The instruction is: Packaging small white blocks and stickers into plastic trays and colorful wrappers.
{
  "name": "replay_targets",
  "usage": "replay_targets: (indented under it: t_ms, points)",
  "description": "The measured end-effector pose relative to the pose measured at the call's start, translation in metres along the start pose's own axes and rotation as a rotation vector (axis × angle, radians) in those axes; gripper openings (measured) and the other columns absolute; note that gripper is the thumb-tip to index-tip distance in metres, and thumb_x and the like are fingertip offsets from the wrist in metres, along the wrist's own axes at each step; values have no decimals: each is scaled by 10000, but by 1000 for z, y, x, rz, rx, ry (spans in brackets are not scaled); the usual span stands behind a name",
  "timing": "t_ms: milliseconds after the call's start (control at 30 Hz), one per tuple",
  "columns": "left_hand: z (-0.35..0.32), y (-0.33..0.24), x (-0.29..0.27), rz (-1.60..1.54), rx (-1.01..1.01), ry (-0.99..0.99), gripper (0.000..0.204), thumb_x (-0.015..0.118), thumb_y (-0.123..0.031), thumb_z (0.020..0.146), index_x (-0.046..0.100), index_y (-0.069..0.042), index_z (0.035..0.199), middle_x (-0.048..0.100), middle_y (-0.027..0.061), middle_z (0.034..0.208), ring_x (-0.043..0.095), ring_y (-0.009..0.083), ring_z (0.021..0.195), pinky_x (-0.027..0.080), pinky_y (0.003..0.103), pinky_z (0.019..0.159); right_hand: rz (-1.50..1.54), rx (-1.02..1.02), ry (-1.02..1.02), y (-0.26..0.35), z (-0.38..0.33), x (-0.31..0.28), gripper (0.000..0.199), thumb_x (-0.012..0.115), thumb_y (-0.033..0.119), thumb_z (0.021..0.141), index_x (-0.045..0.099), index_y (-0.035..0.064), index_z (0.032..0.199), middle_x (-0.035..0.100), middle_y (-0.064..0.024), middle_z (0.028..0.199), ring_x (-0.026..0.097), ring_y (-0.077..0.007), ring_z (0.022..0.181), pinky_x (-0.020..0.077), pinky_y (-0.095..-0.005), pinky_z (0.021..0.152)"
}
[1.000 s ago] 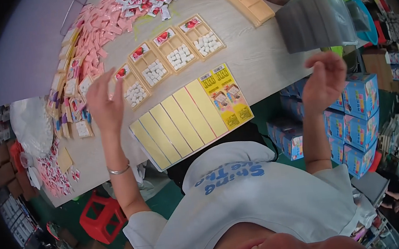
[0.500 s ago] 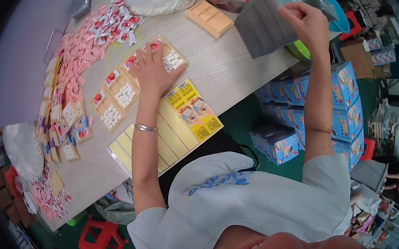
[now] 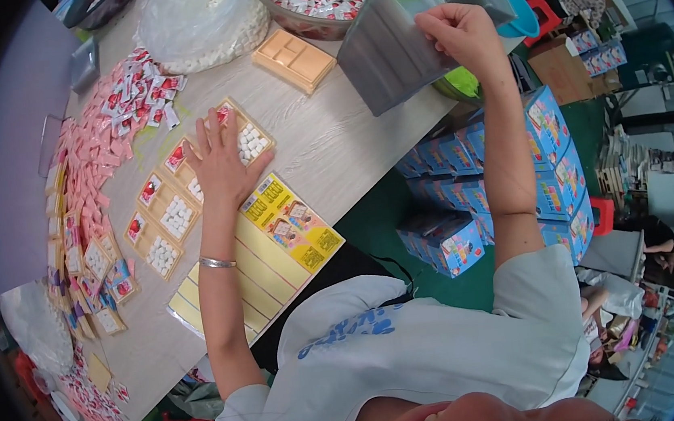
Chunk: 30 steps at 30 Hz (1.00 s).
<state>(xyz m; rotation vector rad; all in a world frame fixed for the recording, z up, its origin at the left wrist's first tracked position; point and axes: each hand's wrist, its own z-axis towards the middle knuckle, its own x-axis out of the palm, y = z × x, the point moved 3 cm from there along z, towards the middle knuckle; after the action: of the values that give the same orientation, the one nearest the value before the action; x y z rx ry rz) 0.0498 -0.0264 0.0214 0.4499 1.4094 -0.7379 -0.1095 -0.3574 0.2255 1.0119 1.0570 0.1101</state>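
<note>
Head view, and the left hand [image 3: 223,169] is palm down, fingers spread wide over the rightmost beige compartment tray [image 3: 244,123], in the row at left of centre. Up at upper right, the right hand [image 3: 463,40] bends at the wrist, fingers curled at the top edge of a translucent grey plastic container [image 3: 387,51]; whether they pinch it, I cannot tell.

The pale wood-grain table [image 3: 338,133] runs diagonally across the frame, green floor [image 3: 366,216] below, glossy blue boxes [image 3: 551,121] stacked right of centre.

Textures everywhere: chalky white pellets [image 3: 177,215] fill tray compartments, flat pink packets [image 3: 93,161] heap at left, a wrinkled clear bag [image 3: 201,21] bulges at the top, and a striped yellow sheet [image 3: 274,269] lies by the left forearm.
</note>
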Motion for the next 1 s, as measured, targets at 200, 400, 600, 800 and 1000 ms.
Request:
replay_targets:
  t_ms: [200,400,600,800,1000]
  points:
    - [6,-1,-1,11,45,23,988,624,-726,815,352,-149,1569,295,145,1636,219,350,1528,104,652,1199,-576,-290,-240,26,-12,12,205,707,227,856,728,24,859,672,-92,655,647,-193,590,511,-335,605]
    - [-14,-20,-49,-649,-47,-163,848,726,-545,835,453,-99,1503,489,149,1490,474,306,1356,344,528,1114,165,-600,-388,69,-83,-13,190,545,148,1010,656,2,959,619,-55,789,539,-123,661,437,-256,627]
    - [-54,-25,-50,-1851,-74,204,464,724,-205,902,629,-25,1319,703,97,1117,672,150,965,523,295,876,748,-50,470,26,-108,175,151,491,144,1045,569,45,962,511,7,725,447,-61,619,336,-200,582]
    - [-32,11,-22,-1481,-519,95,333,756,-184,898,689,-3,1170,740,102,970,704,128,764,565,272,682,701,131,607,-2,-67,266,230,522,238,1058,635,36,1049,508,23,678,455,-38,613,326,-180,555]
    - [-13,2,-28,-472,-551,-286,634,785,-318,852,566,-15,1364,565,203,1408,592,324,1250,493,416,1004,-297,-261,273,-6,-46,297,392,702,305,913,656,43,1201,675,-111,988,681,-262,906,543,-396,758]
